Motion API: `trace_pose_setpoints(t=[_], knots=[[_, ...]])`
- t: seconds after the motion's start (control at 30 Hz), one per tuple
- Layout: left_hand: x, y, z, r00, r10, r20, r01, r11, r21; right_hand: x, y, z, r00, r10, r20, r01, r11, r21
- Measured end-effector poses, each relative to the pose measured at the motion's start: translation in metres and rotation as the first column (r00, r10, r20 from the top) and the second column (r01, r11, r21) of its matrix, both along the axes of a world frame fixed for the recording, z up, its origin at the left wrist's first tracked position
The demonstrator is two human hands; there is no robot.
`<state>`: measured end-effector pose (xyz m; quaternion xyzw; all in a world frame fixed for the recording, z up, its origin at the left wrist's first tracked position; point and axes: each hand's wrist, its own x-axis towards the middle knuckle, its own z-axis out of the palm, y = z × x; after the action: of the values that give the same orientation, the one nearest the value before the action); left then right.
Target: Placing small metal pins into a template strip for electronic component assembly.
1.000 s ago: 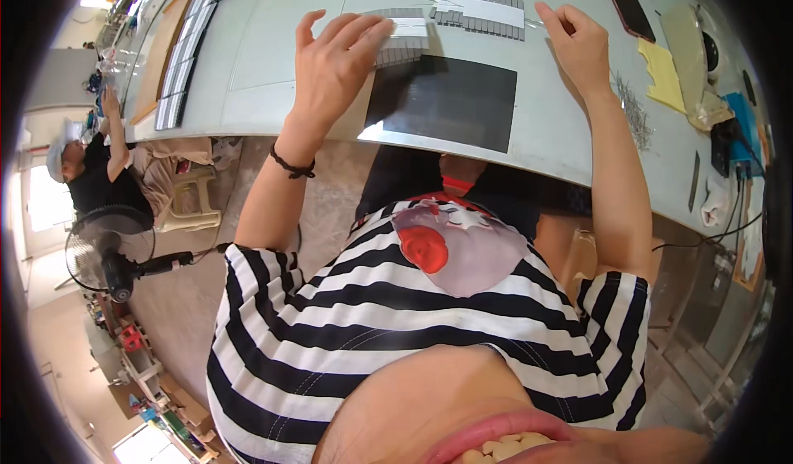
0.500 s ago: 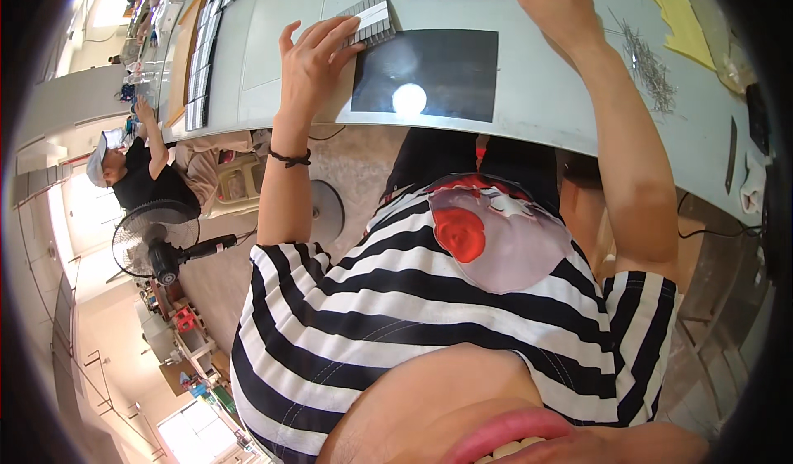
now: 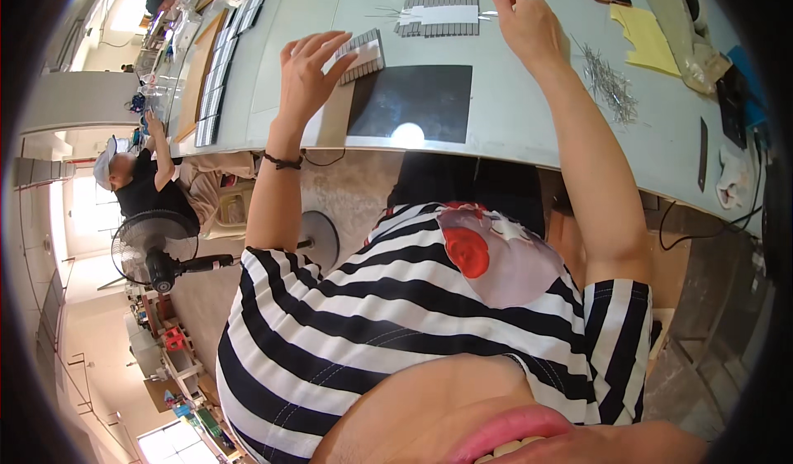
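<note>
Your left hand [image 3: 310,72] has its fingers spread wide and lifted, fingertips just touching the near-left end of a small grey ribbed strip block [image 3: 362,55]; it grips nothing. That block lies tilted, long axis running from near-left up to far-right, right at the far-left corner of the black mat [image 3: 413,101], which sits at the near edge of the table [image 3: 529,125].

Your right hand [image 3: 529,22] is half-curled, fingertips pinched toward the right end of the longer grey ribbed strip block [image 3: 439,15]; I can't tell whether it holds anything. This block lies crosswise, long axis left to right, beyond the mat's far edge.

So: left hand nearer the tilted block, right hand nearer the long one.

Count: two ribbed blocks, one black mat, one loose pile of thin metal pins [image 3: 610,84] (right of your right forearm), one yellow sheet [image 3: 644,36] toward the far right edge.
</note>
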<state>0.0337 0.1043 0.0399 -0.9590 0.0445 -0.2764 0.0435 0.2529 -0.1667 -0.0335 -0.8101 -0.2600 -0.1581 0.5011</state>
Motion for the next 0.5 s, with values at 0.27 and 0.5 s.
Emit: trace_pose_setpoints(t=[0.27, 0.5], knots=[[0.094, -0.006, 0.015, 0.959, -0.243, -0.147, 0.267, 0.949, 0.168, -0.012, -0.006, 0.014, 0.998, -0.066, 0.002, 0.066, 0.992, -0.107], [0.115, 0.000, 0.008, 0.913, -0.364, -0.187, 0.389, 0.914, 0.120, -0.013, -0.021, 0.014, 0.993, -0.065, -0.101, 0.053, 0.991, -0.120]])
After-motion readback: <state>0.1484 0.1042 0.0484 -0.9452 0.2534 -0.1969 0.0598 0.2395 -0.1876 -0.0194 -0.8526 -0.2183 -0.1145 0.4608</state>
